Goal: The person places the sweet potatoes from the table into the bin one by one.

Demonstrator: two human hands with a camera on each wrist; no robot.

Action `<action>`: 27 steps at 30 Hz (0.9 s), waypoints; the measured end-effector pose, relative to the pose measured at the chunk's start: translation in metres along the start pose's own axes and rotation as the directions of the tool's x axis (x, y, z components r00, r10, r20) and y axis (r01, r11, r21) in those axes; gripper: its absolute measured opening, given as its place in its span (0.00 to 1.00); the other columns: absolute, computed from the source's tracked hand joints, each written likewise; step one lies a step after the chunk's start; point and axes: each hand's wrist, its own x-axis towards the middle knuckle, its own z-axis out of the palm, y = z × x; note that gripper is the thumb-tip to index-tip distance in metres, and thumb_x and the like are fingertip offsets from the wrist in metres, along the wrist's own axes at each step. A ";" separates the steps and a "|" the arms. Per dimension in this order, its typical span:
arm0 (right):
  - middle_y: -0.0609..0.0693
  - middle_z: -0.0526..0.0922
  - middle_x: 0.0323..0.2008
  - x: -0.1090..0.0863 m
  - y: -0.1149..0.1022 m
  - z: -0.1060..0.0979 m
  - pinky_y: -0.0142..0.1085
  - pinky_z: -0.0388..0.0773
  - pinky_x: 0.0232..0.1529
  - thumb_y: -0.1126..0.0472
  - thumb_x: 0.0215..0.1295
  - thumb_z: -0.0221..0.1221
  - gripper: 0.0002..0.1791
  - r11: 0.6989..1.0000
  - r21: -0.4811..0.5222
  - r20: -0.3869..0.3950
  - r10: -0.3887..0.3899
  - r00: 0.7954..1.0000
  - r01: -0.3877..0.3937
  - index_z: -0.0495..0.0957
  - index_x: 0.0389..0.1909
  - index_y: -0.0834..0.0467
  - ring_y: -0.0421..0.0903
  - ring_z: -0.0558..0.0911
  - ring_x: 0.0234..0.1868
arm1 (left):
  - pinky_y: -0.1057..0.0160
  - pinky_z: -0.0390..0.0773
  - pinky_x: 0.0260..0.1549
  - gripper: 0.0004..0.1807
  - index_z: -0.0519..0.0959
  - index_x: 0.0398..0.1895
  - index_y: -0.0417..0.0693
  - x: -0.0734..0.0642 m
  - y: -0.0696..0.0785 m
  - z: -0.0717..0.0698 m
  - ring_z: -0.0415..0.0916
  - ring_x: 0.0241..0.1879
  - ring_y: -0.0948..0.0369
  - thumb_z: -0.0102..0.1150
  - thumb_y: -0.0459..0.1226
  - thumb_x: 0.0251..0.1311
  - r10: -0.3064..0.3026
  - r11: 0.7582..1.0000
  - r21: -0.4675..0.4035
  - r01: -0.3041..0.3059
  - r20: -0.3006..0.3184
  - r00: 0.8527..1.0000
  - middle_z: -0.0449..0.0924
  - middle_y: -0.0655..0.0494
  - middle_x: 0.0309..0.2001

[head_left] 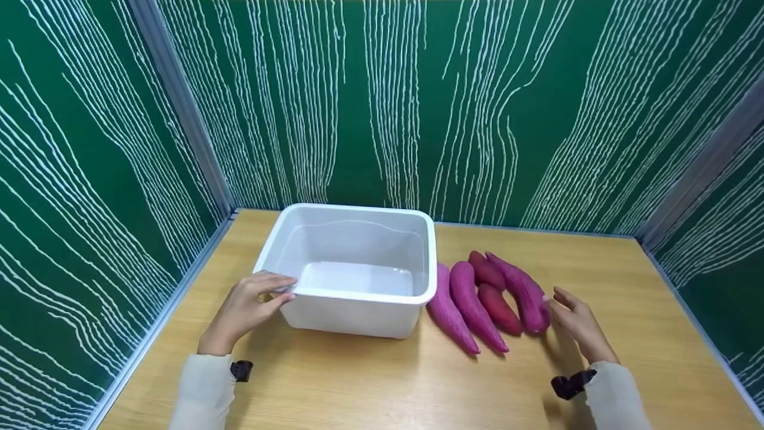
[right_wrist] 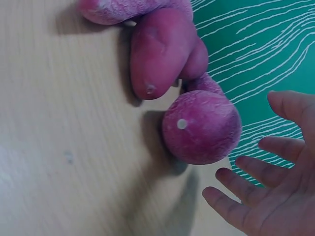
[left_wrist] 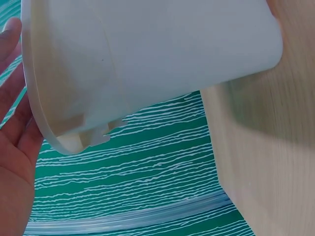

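A white plastic bin (head_left: 358, 316) stands at the centre left with nothing inside it. My left hand (head_left: 253, 304) lies at its near left corner. In the left wrist view the extended fingers (left_wrist: 19, 115) lie along the outside of the rim (left_wrist: 37, 108). To the bin's right lie three long magenta sweet potatoes (head_left: 474, 304) and two shorter red sweet potatoes (head_left: 498, 309). My right hand (head_left: 576, 322) hovers beside the rightmost magenta sweet potato (head_left: 528, 295), fingers spread and holding nothing. In the right wrist view that sweet potato's round end (right_wrist: 202, 128) faces the fingertips.
All of this stands on a light wooden table (head_left: 358, 388). Green panels with white wavy lines (head_left: 388, 119) enclose the back and both sides, joined by grey metal posts (head_left: 185, 107). Both wrists carry small black cameras (head_left: 573, 384).
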 end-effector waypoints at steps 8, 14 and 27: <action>0.71 0.42 0.73 0.003 0.007 0.007 0.55 0.59 0.68 0.36 0.70 0.44 0.49 0.998 0.042 0.019 0.050 0.999 -0.051 0.34 0.74 0.64 0.67 0.52 0.72 | 0.62 0.82 0.44 0.12 0.87 0.40 0.49 0.002 -0.001 0.004 0.81 0.42 0.62 0.71 0.33 0.49 0.025 1.000 0.014 -0.025 -0.009 1.000 0.87 0.58 0.39; 0.70 0.42 0.74 0.006 0.010 0.013 0.47 0.66 0.66 0.35 0.68 0.45 0.51 0.991 0.110 0.026 0.068 0.997 -0.071 0.34 0.75 0.64 0.64 0.57 0.71 | 0.63 0.82 0.42 0.12 0.87 0.39 0.48 0.004 0.000 0.006 0.80 0.41 0.62 0.70 0.30 0.49 0.042 0.999 -0.007 -0.042 -0.008 0.999 0.86 0.58 0.38; 0.69 0.51 0.72 0.010 0.012 0.029 0.20 0.75 0.45 0.45 0.67 0.56 0.45 0.971 0.223 -0.089 0.111 0.990 -0.089 0.45 0.75 0.58 0.32 0.73 0.48 | 0.68 0.81 0.41 0.10 0.88 0.36 0.43 0.002 -0.006 0.009 0.79 0.39 0.61 0.68 0.26 0.49 -0.009 0.993 -0.119 0.007 -0.014 1.000 0.84 0.58 0.36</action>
